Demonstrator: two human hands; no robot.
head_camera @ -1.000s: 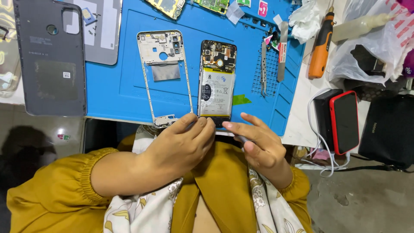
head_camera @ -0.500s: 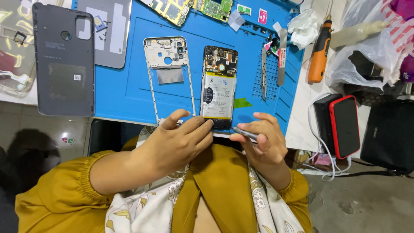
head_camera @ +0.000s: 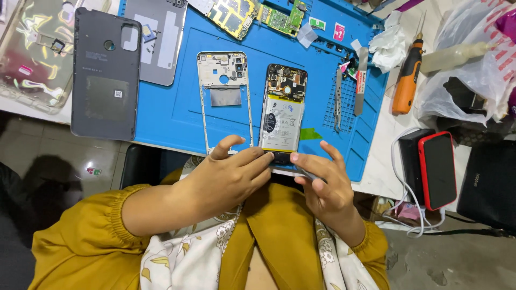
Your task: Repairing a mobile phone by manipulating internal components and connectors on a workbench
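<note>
An opened phone (head_camera: pixel 283 115) with its white battery and circuit board showing lies on the blue work mat (head_camera: pixel 177 118). My left hand (head_camera: pixel 231 174) rests at the phone's near end, fingertips pressing its bottom edge. My right hand (head_camera: pixel 322 182) holds a thin metal tool (head_camera: pixel 307 173) whose tip meets the same bottom edge. A bare white phone frame (head_camera: pixel 224 96) lies just left of the phone.
A dark back cover (head_camera: pixel 106 75) lies at the mat's left edge, with a grey panel (head_camera: pixel 156 40) and a clear case (head_camera: pixel 35 53) nearby. Circuit boards (head_camera: pixel 252 13), tweezers (head_camera: pixel 338 99), an orange screwdriver (head_camera: pixel 407 80), a red-edged phone (head_camera: pixel 438 169) and plastic bags (head_camera: pixel 473 59) lie right.
Both hands stay at the phone's bottom end. The right hand has turned slightly, bringing the tool's tip against the edge. The view has shifted a little.
</note>
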